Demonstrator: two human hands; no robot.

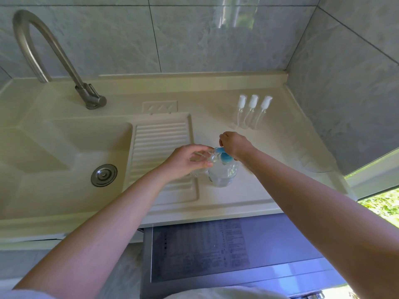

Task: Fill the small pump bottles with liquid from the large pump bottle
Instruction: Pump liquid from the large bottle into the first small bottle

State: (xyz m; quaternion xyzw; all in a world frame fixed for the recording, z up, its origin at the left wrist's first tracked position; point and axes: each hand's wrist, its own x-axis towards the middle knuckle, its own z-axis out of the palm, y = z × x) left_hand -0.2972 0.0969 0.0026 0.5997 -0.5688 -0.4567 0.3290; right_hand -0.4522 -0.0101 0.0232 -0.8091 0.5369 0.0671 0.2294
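I see the big bottle [223, 172] standing upright on the surface [269, 169], just right of the ribbed drainboard [160, 143]. It is clear, with some clear liquid in its lower part and a blue pump [223, 155] on top. My right hand [233, 144] sits on that pump with its fingers curled down over the pump head; I take it as pressing there. My left hand [186, 160] grips a small clear bottle [205, 158] and holds it right at the pump's spout, on the left side of the big bottle. The small bottle is so transparent that I cannot tell how much liquid is in it.

Further back on the surface, well apart from my hands, three small bottles [252, 112] with white pump tops stand in a tight row, side by side. To the left of the drainboard lies the sink [54, 147] with its round metal drain [104, 175], and a curved metal tap [54, 55] rises behind it. Grey tiles [194, 39] cover the wall.
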